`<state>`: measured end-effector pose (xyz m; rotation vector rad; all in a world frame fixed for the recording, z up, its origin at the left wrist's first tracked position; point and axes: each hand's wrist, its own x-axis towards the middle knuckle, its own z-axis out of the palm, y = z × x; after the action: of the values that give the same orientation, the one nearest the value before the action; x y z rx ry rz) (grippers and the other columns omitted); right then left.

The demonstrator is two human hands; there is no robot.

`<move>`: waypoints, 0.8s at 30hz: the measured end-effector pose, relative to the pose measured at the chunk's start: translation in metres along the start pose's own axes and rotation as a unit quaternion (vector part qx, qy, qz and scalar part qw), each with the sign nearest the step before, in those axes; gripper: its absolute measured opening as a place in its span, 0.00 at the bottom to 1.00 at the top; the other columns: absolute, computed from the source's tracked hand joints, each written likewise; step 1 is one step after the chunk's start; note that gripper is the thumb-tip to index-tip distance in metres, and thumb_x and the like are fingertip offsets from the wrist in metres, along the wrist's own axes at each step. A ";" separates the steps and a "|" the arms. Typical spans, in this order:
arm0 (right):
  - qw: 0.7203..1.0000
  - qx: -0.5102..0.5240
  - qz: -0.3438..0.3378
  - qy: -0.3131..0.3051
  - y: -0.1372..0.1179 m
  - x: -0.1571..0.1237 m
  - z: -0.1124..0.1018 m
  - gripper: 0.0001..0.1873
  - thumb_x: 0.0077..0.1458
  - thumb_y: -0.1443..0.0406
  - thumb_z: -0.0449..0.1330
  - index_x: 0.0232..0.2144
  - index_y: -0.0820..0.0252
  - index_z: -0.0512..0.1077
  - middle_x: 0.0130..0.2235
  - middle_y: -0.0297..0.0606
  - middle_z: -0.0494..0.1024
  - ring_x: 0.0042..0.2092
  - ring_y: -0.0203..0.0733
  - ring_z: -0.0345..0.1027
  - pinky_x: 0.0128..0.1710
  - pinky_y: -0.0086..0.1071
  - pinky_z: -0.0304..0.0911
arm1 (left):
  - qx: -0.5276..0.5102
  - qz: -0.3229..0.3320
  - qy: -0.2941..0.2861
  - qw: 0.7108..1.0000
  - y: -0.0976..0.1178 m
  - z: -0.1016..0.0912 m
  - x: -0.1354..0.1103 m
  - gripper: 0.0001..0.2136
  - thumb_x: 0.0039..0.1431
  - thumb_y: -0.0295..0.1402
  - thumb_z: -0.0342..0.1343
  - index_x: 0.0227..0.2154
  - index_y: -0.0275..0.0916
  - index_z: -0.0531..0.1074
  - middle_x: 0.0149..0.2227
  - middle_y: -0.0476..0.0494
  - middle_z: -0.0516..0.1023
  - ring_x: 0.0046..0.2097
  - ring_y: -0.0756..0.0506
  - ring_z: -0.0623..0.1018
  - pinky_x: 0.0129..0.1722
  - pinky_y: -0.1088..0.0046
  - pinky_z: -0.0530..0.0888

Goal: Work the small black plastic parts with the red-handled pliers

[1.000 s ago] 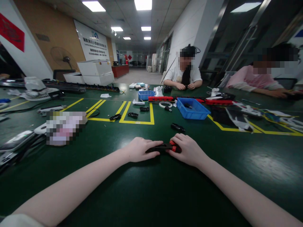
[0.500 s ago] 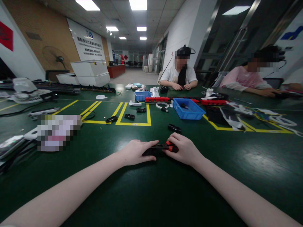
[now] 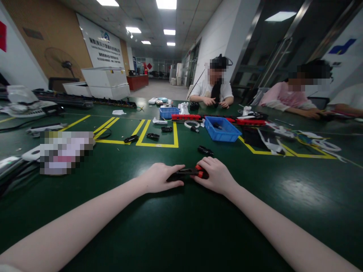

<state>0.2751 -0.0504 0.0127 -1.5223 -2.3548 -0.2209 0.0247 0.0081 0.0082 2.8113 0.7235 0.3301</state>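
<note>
My right hand [image 3: 217, 174] is closed around the red-and-black handles of a pair of pliers [image 3: 190, 172]. The dark jaws point left, toward my left hand [image 3: 159, 177]. That hand is closed on a small black part [image 3: 173, 176], its fingers and thumb lying either side of it. Where the jaws meet this part is too dark to make out. Just beyond my right hand lies a loose black part [image 3: 205, 150] on the green table [image 3: 181, 226].
Several similar black pieces [image 3: 153, 136] lie around yellow tape outlines. A blue bin [image 3: 222, 129] stands beyond my right hand, near red strips [image 3: 185, 117] and a coiled white cable [image 3: 192, 125]. Power strips with cords [image 3: 17, 162] are at left. Two co-workers [image 3: 211, 92] sit across.
The whole view has shifted slightly, so everything sits a little further left and up. Both hands keep the same hold on the pliers and the black part.
</note>
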 end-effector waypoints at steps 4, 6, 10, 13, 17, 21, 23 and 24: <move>1.000 0.005 0.004 0.019 0.001 -0.001 0.000 0.15 0.54 0.53 0.61 0.37 0.57 0.71 0.40 0.42 0.76 0.42 0.47 0.69 0.41 0.40 0.62 | -0.017 -0.005 0.006 1.000 0.002 -0.002 -0.001 0.25 0.66 0.49 0.49 0.61 0.42 0.65 0.38 0.43 0.81 0.37 0.43 0.81 0.35 0.72 0.71; 1.000 0.010 0.006 0.026 0.001 -0.001 0.001 0.14 0.54 0.54 0.61 0.37 0.57 0.71 0.40 0.42 0.76 0.42 0.47 0.69 0.41 0.39 0.62 | -0.024 -0.007 0.006 1.000 0.002 -0.003 -0.001 0.25 0.66 0.49 0.49 0.61 0.41 0.65 0.37 0.43 0.81 0.36 0.43 0.81 0.34 0.72 0.71; 0.999 0.021 0.004 0.038 0.003 -0.002 0.001 0.13 0.54 0.55 0.61 0.36 0.57 0.71 0.40 0.41 0.76 0.41 0.46 0.69 0.40 0.39 0.62 | -0.024 -0.010 0.007 1.000 0.001 -0.002 -0.001 0.26 0.66 0.48 0.49 0.62 0.42 0.63 0.37 0.44 0.81 0.35 0.44 0.80 0.34 0.72 0.71; 0.999 0.028 0.008 0.029 0.003 -0.004 0.000 0.13 0.54 0.55 0.61 0.35 0.57 0.71 0.38 0.41 0.76 0.38 0.45 0.69 0.38 0.38 0.62 | -0.028 -0.011 0.008 1.000 0.000 -0.001 -0.001 0.26 0.66 0.48 0.48 0.62 0.42 0.62 0.39 0.44 0.81 0.36 0.44 0.80 0.34 0.72 0.71; 0.999 0.029 0.012 0.009 0.003 -0.005 -0.001 0.12 0.54 0.55 0.61 0.34 0.58 0.71 0.37 0.41 0.75 0.37 0.43 0.68 0.37 0.37 0.62 | -0.029 -0.010 0.007 0.999 0.000 0.000 -0.002 0.25 0.67 0.47 0.48 0.62 0.42 0.63 0.42 0.43 0.81 0.37 0.44 0.80 0.36 0.72 0.71; 1.000 0.017 0.017 0.002 0.002 -0.004 0.000 0.13 0.54 0.55 0.62 0.34 0.58 0.70 0.37 0.40 0.75 0.36 0.42 0.68 0.36 0.36 0.61 | -0.026 -0.010 0.002 1.000 -0.001 0.001 -0.002 0.25 0.68 0.48 0.47 0.62 0.42 0.63 0.41 0.43 0.81 0.37 0.44 0.80 0.35 0.71 0.71; 1.000 0.016 0.018 -0.003 0.001 -0.004 0.000 0.14 0.55 0.54 0.62 0.34 0.58 0.70 0.37 0.40 0.75 0.36 0.42 0.68 0.36 0.36 0.61 | -0.028 -0.009 0.002 1.000 -0.001 0.001 -0.002 0.24 0.68 0.48 0.46 0.61 0.42 0.64 0.41 0.43 0.81 0.37 0.44 0.80 0.35 0.71 0.71; 1.000 0.015 0.018 -0.003 0.001 -0.004 0.000 0.15 0.55 0.52 0.61 0.34 0.59 0.70 0.37 0.41 0.74 0.36 0.42 0.68 0.36 0.36 0.61 | -0.031 -0.008 0.003 0.999 -0.002 0.001 -0.002 0.24 0.68 0.48 0.47 0.61 0.42 0.64 0.41 0.43 0.81 0.37 0.44 0.80 0.35 0.71 0.71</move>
<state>0.2774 -0.0533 0.0114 -1.5526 -2.3217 -0.1733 0.0226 0.0084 0.0065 2.7471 0.7235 0.3511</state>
